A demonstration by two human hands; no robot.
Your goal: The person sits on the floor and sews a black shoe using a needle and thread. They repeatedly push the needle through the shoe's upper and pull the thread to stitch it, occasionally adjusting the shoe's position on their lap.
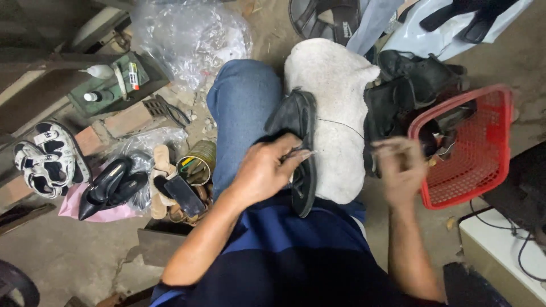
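2 hands at work in the middle of the frame. The left hand (264,170) presses down on a black sandal (300,145), fingers clamped over its sole and pinning it against a white cloth-covered block (335,108) that rests on the lap, beside a knee in blue jeans (242,108). The sandal lies lengthwise at centre frame, heel end toward the person's body. A thin thread (341,124) runs from the sandal's edge across the white cloth toward the right hand (401,170), which is blurred, right of centre; its fingers look pinched together, but I cannot tell whether the thread or a tool is in them.

Right of that hand sits a red plastic basket (472,148) with dark items inside. Above it, upper right, more black sandals (415,74) are piled. Lower left: a pair of black heeled shoes (108,187) on plastic wrap, white strappy sandals (48,162) beside them, and a tin can (196,165) near the knee. A clear plastic bag (190,34) lies at the upper left.
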